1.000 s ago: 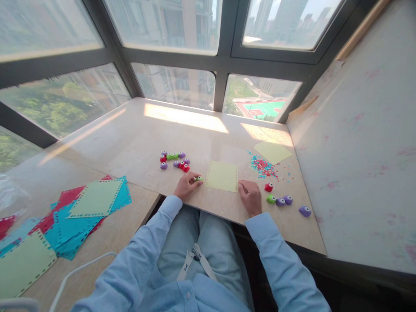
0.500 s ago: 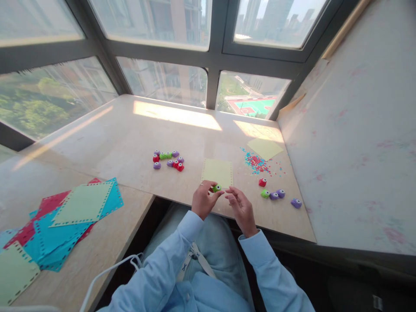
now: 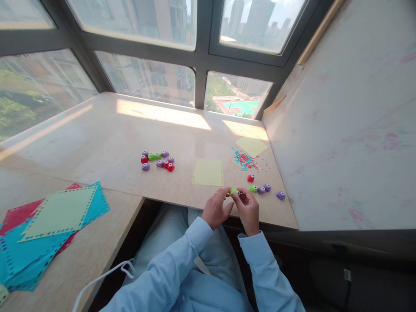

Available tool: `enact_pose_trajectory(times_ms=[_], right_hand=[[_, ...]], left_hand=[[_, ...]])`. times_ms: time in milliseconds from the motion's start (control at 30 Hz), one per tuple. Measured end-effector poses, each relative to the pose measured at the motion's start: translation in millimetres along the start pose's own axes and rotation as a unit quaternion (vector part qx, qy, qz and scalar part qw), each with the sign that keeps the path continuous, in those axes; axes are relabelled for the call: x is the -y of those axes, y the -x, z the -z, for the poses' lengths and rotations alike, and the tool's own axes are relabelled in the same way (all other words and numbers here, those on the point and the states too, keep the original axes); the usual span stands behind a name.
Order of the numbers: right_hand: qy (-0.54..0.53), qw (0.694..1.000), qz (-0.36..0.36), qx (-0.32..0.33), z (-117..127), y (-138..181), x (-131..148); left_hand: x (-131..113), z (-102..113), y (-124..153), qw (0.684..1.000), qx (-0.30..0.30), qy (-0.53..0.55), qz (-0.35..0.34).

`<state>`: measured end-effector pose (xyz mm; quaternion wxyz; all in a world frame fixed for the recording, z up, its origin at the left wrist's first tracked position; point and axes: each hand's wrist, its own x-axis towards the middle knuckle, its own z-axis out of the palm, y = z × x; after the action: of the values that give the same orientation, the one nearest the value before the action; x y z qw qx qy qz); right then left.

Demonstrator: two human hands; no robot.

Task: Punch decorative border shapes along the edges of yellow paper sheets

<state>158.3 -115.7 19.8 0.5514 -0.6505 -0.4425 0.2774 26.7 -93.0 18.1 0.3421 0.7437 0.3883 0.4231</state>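
Observation:
A small green craft paper punch (image 3: 233, 192) is held up at the table's front edge, between the fingertips of both hands. My left hand (image 3: 217, 209) grips its left side, fingers curled. On its right side my right hand (image 3: 248, 210) pinches it with thumb and fingers. Just beyond lies a pale yellow paper sheet (image 3: 208, 172) with holes punched along its edges. Right of my hands stand a red punch (image 3: 251, 178), a green punch (image 3: 253, 188) and several purple ones, the farthest right being a purple punch (image 3: 281, 195).
Red and blue paper bits (image 3: 243, 160) are scattered by another yellow sheet (image 3: 252, 146). A group of several punches (image 3: 157, 156) stands left of centre. Punched coloured sheets (image 3: 61, 212) are piled on the left table. The wall (image 3: 351, 130) bounds the right side; a white cable (image 3: 97, 277) hangs lower left.
The view has swung to the right. My left hand has brought the green punch rightward to my right hand, which was apart from it and now pinches it too.

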Motion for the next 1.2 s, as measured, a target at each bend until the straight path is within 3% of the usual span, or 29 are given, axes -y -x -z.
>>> enact_pose_trajectory(times_ms=[133, 333, 500, 667, 833, 967, 1200], right_hand=[[0.139, 0.986, 0.075, -0.046, 30.9, -11.4, -12.3], [0.296, 0.940, 0.141, -0.095, 65.5, -24.1, -36.6], [0.325, 0.927, 0.149, -0.117, 72.7, -27.4, -44.4], [0.326, 0.920, 0.172, -0.135, 77.7, -26.5, -43.2], [0.314, 0.912, 0.205, -0.168, 77.3, -19.2, -38.3], [0.307, 0.910, 0.213, -0.178, 67.5, -3.6, -30.1], [0.267, 0.946, 0.151, -0.107, 43.8, 23.2, -27.5]], left_hand=[[8.8, 8.1, 2.2, 1.000, 0.006, -0.016, -0.004], [36.1, 52.1, 2.5, 0.996, -0.051, -0.072, 0.025], [61.3, 99.3, 11.3, 0.983, -0.127, -0.102, 0.085], [84.1, 145.4, 21.1, 0.951, -0.223, -0.160, 0.142], [104.8, 179.8, 14.3, 0.918, -0.280, -0.212, 0.185], [110.7, 185.9, -1.6, 0.917, -0.256, -0.239, 0.191], [104.4, 165.8, -23.9, 0.919, -0.184, -0.282, 0.206]])
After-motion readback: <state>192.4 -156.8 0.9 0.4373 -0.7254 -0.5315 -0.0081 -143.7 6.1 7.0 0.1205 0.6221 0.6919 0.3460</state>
